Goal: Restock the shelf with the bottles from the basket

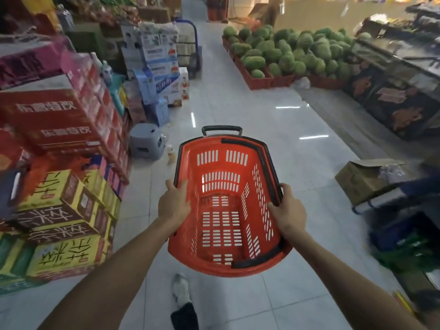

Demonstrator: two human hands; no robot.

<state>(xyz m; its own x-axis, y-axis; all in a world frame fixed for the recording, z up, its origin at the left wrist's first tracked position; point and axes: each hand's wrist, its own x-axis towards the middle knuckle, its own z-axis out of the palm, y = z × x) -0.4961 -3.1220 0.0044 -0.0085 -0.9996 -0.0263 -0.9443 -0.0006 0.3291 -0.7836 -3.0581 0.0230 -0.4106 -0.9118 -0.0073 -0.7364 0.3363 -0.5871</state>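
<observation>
Left grip [175, 206]; right grip [287, 209]; basket [221, 166] between

Left grip [175, 206] and right grip [288, 210] clenched

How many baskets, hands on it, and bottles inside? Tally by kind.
red basket: 1
hands holding its rim: 2 (left hand, right hand)
bottles inside the basket: 0
Total: 3
</observation>
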